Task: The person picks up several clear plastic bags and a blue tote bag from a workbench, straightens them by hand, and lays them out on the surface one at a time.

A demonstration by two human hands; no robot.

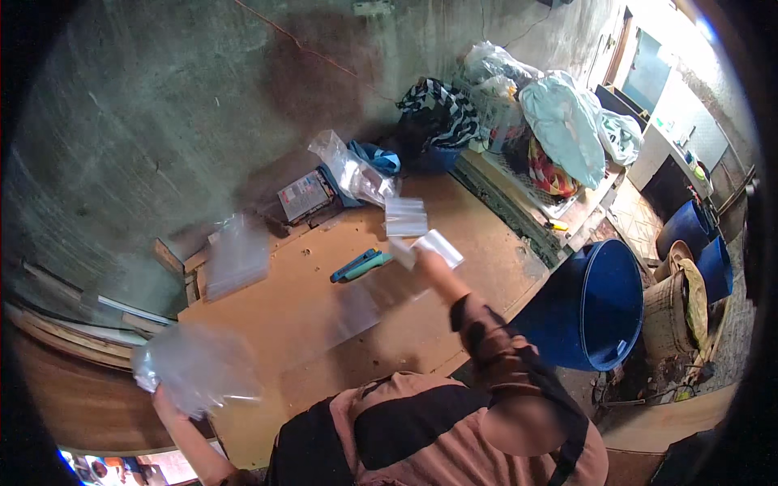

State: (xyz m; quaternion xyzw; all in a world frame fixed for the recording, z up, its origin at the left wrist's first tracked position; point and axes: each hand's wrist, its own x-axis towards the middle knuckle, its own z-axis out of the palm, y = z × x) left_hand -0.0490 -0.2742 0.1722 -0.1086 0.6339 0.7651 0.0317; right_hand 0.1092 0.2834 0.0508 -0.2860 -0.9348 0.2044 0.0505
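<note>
My left hand [167,404], at the lower left, grips a bunch of clear plastic sheets or bags [197,364], blurred by motion. Out over the wooden board table, my right hand [428,261] holds a small white item [444,248], perhaps a folded packet. Just beyond it lies a stack of small clear packets [406,217]. A clear plastic sheet [358,310] rests flat on the table [486,243] between my hands. Near its far edge are a blue utility knife [355,265] and a teal-green tool [369,266], side by side.
A stack of clear plastic bags [237,258] lies at the table's left rear. By the wall are a battery-like box [306,195] and a crumpled plastic bag [352,167]. Full bags [565,124] are piled at the back right. A large blue barrel [612,304] stands beside the table.
</note>
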